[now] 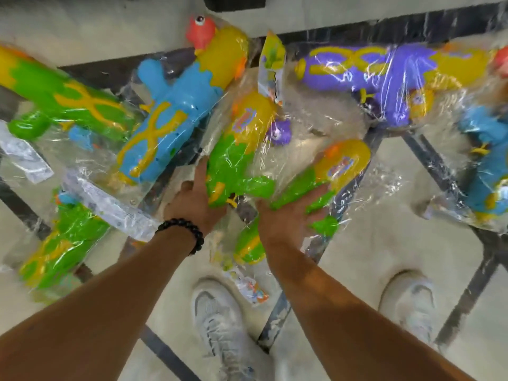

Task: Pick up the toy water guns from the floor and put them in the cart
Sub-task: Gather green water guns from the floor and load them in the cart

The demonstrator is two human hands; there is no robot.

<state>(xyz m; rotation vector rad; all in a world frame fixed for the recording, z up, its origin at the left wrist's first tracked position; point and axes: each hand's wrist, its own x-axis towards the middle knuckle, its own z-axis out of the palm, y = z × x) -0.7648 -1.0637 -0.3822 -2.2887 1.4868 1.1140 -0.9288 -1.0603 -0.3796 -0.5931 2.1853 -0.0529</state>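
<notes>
At frame centre, the left hand (196, 199) grips a bagged green-and-yellow water gun (236, 152), fingers curled beneath it. The right hand (288, 215) holds a second green-and-yellow gun (324, 182), fingers wrapped under its body. Further bagged guns lie across the floor (371, 243): blue (176, 111) upper left, purple (384, 78) upper right.

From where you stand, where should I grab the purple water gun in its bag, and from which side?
Take the purple water gun around its narrow barrel, left of the yellow tank, reaching from above on the near side. It lies flat and crosswise; the loose wrap looks slippery, so probably grip the body through it.
</notes>
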